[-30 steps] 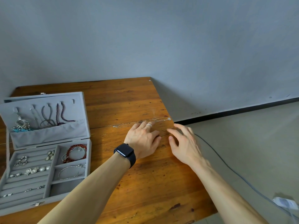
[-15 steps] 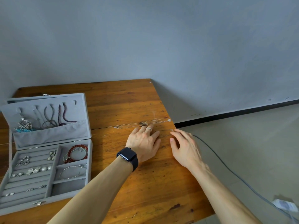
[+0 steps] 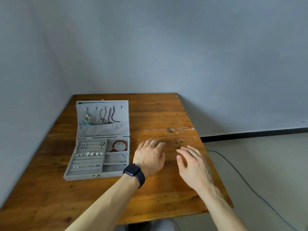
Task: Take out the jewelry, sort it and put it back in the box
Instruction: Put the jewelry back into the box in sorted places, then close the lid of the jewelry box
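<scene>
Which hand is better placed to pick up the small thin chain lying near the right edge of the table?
The right hand, probably. The small chain lies just beyond its fingertips, on the same side. The left hand rests flat nearer the jewelry box and would have to cross over. Both hands are open and empty.

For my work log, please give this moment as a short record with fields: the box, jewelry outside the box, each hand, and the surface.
box: grey felt-lined jewelry box, open, lid upright, on the table's left part
jewelry outside: long thin silver chain stretched out; small thin silver chain loop nearer the right edge
left hand: empty, fingers spread, ring and black wristwatch
right hand: empty, open, blurred
surface: brown wooden table
</scene>
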Demonstrator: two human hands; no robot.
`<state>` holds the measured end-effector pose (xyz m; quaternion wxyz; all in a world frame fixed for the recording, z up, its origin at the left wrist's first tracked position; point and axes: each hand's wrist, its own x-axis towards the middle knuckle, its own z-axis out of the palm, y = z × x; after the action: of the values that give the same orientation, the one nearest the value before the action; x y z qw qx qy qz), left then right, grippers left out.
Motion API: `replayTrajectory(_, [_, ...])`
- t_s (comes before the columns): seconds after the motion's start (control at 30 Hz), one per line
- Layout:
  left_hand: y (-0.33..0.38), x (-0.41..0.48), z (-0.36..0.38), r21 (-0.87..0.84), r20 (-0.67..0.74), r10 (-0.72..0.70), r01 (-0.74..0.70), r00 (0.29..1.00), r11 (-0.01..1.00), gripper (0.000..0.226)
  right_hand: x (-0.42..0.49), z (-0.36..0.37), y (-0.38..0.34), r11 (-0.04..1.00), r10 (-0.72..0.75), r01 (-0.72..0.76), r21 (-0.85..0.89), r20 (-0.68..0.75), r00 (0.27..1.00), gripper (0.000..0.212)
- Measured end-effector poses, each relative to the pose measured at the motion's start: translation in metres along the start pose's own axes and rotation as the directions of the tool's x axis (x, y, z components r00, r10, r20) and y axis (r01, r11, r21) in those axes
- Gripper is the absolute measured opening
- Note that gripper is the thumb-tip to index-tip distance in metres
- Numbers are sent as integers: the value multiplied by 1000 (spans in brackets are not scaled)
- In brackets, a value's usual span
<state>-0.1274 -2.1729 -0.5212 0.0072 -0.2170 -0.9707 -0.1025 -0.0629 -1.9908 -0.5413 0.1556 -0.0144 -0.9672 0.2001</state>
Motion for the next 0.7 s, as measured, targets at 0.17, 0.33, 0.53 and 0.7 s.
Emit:
replayTrajectory(0.17, [-53, -49, -22, 26, -104, -86, 89, 991, 996, 46, -11, 11, -49, 998, -68, 68, 19, 6, 998, 32])
replayTrajectory(0.33, [-113, -88, -47, 63, -181, -172, 186, 968, 981, 44, -5, 30, -91, 988, -154, 153, 30, 52, 987, 33])
replayTrajectory(0.53, [-185, -107, -83, 106, -303, -229, 271, 925, 957, 38, 24, 59, -119, 978, -208, 206, 39, 61, 976, 31])
replayTrajectory(0.7, [-233, -89, -110, 25, -330, -322, 349, 888, 937, 37, 54, 87, -124, 979, -202, 203, 2, 120, 972, 34])
